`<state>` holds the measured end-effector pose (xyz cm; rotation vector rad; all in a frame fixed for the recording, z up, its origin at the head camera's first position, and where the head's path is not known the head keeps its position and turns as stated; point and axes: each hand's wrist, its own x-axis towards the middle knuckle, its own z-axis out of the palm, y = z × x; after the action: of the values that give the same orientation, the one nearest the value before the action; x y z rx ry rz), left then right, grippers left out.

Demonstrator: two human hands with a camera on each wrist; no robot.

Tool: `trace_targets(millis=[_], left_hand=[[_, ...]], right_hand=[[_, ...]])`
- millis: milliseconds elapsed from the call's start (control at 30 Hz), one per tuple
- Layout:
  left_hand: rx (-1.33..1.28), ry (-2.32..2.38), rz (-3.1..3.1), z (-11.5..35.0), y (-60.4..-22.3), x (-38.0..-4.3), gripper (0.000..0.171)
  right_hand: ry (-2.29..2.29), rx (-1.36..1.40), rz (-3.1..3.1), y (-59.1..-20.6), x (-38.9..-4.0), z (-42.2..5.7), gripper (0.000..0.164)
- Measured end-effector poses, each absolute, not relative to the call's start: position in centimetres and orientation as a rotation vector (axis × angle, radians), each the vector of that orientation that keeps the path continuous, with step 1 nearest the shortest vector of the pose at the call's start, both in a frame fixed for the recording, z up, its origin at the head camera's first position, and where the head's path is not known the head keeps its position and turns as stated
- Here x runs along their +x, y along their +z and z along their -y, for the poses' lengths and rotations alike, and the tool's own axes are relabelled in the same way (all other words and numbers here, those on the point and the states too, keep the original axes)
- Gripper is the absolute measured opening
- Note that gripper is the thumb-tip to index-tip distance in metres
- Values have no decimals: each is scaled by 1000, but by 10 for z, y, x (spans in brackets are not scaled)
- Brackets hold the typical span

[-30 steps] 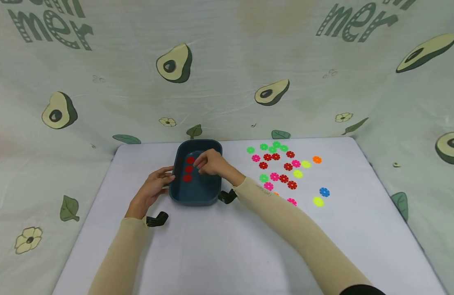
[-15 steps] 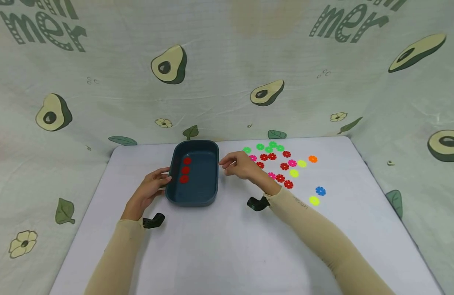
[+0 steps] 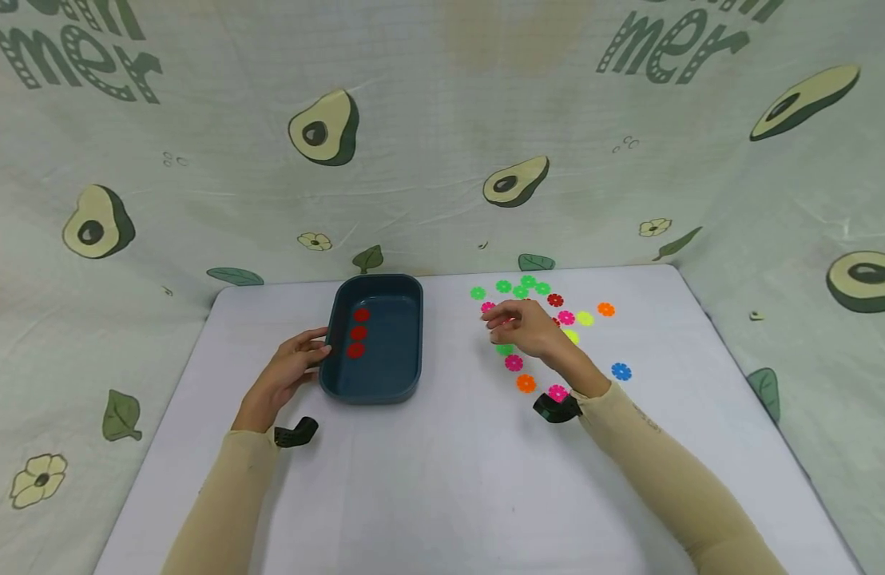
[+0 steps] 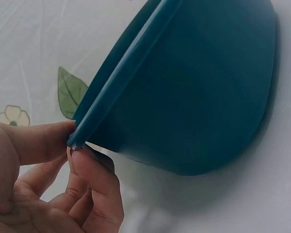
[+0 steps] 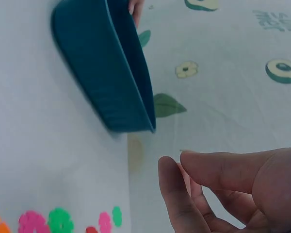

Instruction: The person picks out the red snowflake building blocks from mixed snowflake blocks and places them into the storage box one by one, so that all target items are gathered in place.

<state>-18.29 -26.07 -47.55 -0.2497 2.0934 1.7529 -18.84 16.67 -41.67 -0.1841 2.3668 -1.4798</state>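
A dark blue-green plastic bin [image 3: 388, 343] stands at the back of the white table, left of centre. Three red notched discs [image 3: 359, 333] lie in a column along the left side of its floor. My left hand [image 3: 287, 371] holds the bin's left rim; in the left wrist view its thumb and index finger pinch the rim's edge. Over the near-left part of the scattered discs hovers my right hand [image 3: 525, 326]. Its fingers are loosely bent, and the right wrist view has nothing between thumb and index finger. Several discs are hidden beneath this hand.
Flower-like plastic discs lie spread on the right: green [image 3: 521, 291] at the back, pink [image 3: 513, 363] and orange [image 3: 525, 383] nearer, yellow [image 3: 585, 319] and blue [image 3: 621, 371] further right. A printed cloth [image 3: 414, 144] hangs behind the table [image 3: 414, 495].
My right hand has come out of the bin and moved right to above the loose discs. The left hand keeps its hold on the rim. The whole head view has shifted slightly.
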Motion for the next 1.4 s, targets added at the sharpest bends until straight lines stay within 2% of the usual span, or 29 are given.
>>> trace_targets(millis=[300,767,1400], left_hand=[[-271,1749,-2092,261,-473,-182,60],[-283,1734,-2099,258,-473,-184,60],[-270,1757,-2096,259,-473,-181,60]], right_hand=[[-1415,-96,-2407,-428,-179,-204,38],[-1359,72,-2469,-450,-165,-248,40],[-1252,118,-2620,-486,-160,-274,37]])
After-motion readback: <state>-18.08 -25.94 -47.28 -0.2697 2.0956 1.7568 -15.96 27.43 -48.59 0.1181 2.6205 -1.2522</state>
